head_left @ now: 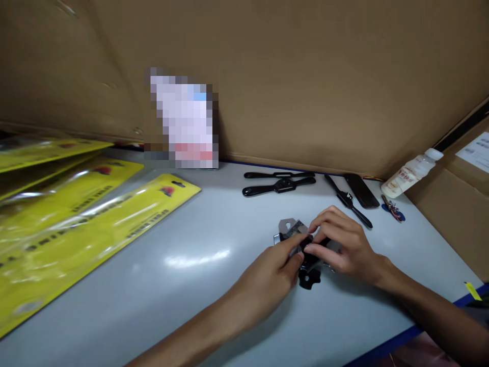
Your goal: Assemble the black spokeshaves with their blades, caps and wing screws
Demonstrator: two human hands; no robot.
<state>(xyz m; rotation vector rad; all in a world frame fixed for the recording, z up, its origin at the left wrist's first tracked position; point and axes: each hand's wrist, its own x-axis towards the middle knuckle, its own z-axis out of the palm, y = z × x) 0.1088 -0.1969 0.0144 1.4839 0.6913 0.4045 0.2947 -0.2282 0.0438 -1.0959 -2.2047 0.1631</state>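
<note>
at nine o'clock on the table (198, 285) we keep a fan of yellow packaging cards (87, 224), well apart from our hands. at the centre, a little toward four o'clock, our left hand (273, 272) comes in from six o'clock, forearm low over the table, thumb and fingers pinched narrow on a small black part (309, 278) that rests on a grey metal piece (288, 227). our right hand (346, 247) comes in from four o'clock, wrist bent, fingers curled down over the same part and touching the left fingertips; how firmly it grips we cannot tell, since the fingers hide the contact.

we judge the risk to lie there: two pinches on one small part with the view blocked, so it could slip, twist out of line or skid off the metal piece onto the smooth table. at one o'clock lie two black double-handled tools (280, 186), another black tool (348, 201) and a flat black case (361, 191); at two o'clock a white bottle (410, 176) leans on its side, near enough for an elbow swing to knock it.
</note>
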